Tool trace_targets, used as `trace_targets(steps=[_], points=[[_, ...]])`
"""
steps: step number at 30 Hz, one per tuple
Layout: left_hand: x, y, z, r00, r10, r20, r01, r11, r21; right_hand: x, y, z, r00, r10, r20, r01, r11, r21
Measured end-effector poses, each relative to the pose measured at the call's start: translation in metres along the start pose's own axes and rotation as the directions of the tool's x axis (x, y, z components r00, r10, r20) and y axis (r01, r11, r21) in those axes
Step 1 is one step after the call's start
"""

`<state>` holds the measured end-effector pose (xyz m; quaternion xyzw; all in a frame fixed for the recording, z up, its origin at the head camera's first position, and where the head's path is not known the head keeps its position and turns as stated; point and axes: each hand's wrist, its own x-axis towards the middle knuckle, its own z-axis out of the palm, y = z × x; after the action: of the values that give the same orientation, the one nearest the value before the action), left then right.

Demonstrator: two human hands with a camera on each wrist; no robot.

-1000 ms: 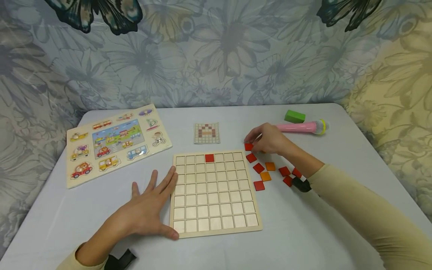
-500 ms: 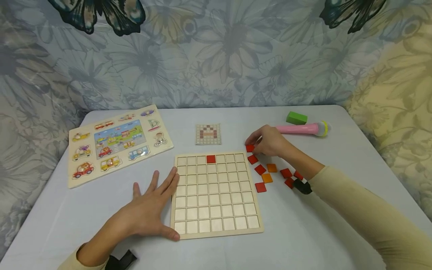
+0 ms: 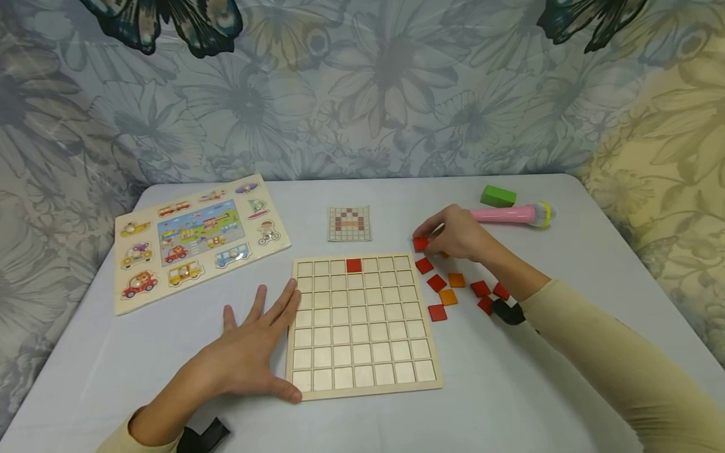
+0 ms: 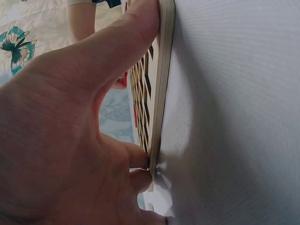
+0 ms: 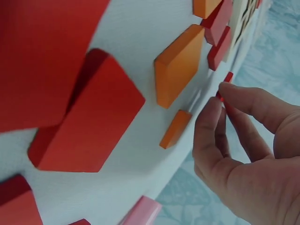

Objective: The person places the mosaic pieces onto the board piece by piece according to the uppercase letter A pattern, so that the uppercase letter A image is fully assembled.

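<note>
My right hand [image 3: 459, 234] pinches a red square tile [image 3: 420, 243] between thumb and fingertips, just off the upper right corner of a pale wooden grid board [image 3: 362, 395]. The right wrist view shows the same red tile [image 5: 228, 77] edge-on at the fingertips. My left hand [image 3: 243, 352] lies with fingers spread along the board's left side, its thumb at the lower left corner and fingertips at the upper edge. In the left wrist view the thumb [image 4: 117, 44] presses against the board's rim [image 4: 161, 79]. One red tile [image 3: 354, 265] sits in the grid's top row.
Several red tiles [image 3: 437, 283] and orange tiles [image 3: 455, 280] lie right of the board. A small pattern card [image 3: 348, 224] lies behind it. Vehicle puzzle [image 3: 198, 245] at left; pink toy microphone [image 3: 506, 215] and green block [image 3: 498, 196] at back right.
My right hand has shifted slightly up and to the right with the red tile, and an orange tile now peeks out beneath it. The left hand stays on the board.
</note>
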<state>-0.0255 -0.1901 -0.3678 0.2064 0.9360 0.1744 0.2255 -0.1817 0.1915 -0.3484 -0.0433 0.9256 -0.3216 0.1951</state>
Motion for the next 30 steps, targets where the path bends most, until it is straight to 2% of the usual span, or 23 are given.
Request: trace_targets(steps=[11,30], points=[[0.0,0.0,0.001,1.0,0.003,-0.009,-0.003,1.0,0.014,-0.004,-0.002,-0.001,1.0,0.027,-0.003,-0.027,0.998,0.055],[0.001,-0.001,0.0,1.0,0.002,-0.007,-0.002,1.0,0.012,-0.01,-0.016,0.012,1.0,-0.006,-0.002,0.006,1.0,0.025]])
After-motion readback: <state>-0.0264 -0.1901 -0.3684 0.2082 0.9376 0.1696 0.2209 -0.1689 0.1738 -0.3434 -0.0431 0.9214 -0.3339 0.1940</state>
